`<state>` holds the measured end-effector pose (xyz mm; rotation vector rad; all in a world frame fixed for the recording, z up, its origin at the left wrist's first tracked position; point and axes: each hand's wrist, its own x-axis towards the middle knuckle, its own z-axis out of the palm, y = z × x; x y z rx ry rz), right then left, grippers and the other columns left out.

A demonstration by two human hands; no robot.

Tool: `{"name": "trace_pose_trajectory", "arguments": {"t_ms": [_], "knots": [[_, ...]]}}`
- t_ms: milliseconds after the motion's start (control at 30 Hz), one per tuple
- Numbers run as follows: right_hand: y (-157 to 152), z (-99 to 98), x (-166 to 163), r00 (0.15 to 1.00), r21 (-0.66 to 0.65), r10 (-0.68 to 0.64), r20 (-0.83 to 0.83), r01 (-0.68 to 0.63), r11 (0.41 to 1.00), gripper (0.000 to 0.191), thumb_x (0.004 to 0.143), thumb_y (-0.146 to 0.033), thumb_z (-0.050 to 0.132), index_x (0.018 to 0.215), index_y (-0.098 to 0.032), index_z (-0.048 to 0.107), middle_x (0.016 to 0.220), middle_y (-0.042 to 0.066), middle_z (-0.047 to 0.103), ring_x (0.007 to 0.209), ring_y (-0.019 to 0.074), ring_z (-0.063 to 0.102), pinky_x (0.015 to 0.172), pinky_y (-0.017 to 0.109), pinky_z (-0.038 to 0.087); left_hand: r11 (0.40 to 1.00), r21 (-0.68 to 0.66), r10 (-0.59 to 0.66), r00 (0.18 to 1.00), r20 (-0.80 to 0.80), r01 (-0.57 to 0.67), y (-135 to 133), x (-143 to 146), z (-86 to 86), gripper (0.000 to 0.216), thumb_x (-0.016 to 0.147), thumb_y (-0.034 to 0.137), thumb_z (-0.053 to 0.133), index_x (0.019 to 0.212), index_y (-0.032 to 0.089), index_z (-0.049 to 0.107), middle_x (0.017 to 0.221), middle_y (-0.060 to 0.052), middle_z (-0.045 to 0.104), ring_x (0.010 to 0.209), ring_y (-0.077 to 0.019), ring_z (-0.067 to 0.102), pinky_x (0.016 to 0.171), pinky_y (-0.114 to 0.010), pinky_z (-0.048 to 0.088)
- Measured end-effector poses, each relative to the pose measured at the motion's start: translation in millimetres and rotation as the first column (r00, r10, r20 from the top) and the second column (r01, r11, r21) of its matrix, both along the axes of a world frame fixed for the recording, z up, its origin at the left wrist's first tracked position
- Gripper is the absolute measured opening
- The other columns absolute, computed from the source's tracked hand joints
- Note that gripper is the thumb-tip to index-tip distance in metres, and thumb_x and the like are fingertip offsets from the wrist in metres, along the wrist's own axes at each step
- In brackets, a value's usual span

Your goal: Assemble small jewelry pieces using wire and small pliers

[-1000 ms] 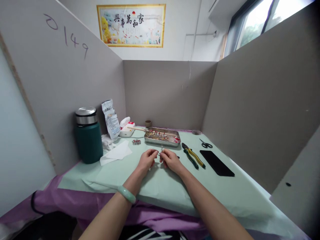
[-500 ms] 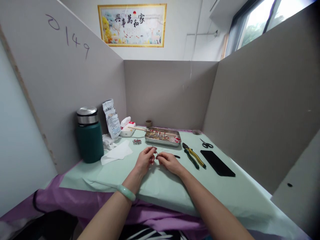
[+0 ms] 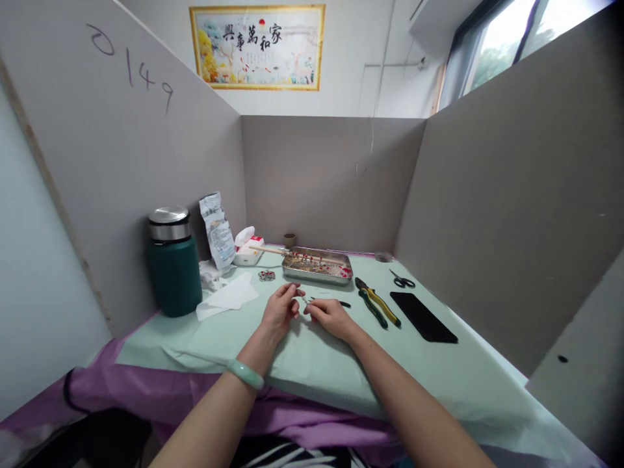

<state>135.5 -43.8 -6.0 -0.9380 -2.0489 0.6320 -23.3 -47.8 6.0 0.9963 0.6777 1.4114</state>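
Left hand (image 3: 281, 311) and right hand (image 3: 329, 315) are held close together over the bench (image 3: 316, 367), both pinched on a small thin piece (image 3: 306, 300) between them, its long axis lying left to right; farther back a metal tray (image 3: 316, 281) is set.

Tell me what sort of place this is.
Probably a partitioned craft workstation for beadwork: grey divider boards enclose the table, a metal tray of beads sits beyond the left hand and right hand, and pliers and scissors lie alongside.
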Motion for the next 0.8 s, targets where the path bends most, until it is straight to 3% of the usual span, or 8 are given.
{"name": "trace_pose_trajectory", "arguments": {"t_ms": [333, 800], "knots": [[2.3, -3.3, 1.2, 0.999, -0.018, 0.008, 0.033, -0.007, 1.000, 0.030, 0.086, -0.028, 0.044, 0.070, -0.017, 0.067, 0.057, -0.002, 0.055, 0.056, 0.0109, 0.048, 0.055, 0.021, 0.033, 0.998, 0.000, -0.061, 0.996, -0.066, 0.061, 0.0, 0.2, -3.7, 0.039, 0.068, 0.032, 0.070, 0.101, 0.014, 0.061, 0.088, -0.004, 0.064, 0.043, -0.0008, 0.041, 0.039, -0.017, 0.033], [-1.9, 0.7, -0.5, 0.992, 0.071, 0.038, 0.123, -0.047, 0.996, 0.029, 0.081, -0.031, 0.051, 0.059, -0.017, 0.065, 0.053, -0.001, 0.057, 0.054, 0.0114, 0.045, 0.054, 0.023, 0.032, 0.997, -0.032, -0.070, 0.980, -0.187, 0.065, -4.8, 2.4, 0.0, 0.038, 0.066, 0.033, 0.069, 0.098, 0.013, 0.062, 0.080, -0.004, 0.064, 0.042, -0.0016, 0.040, 0.038, -0.017, 0.031]]}}
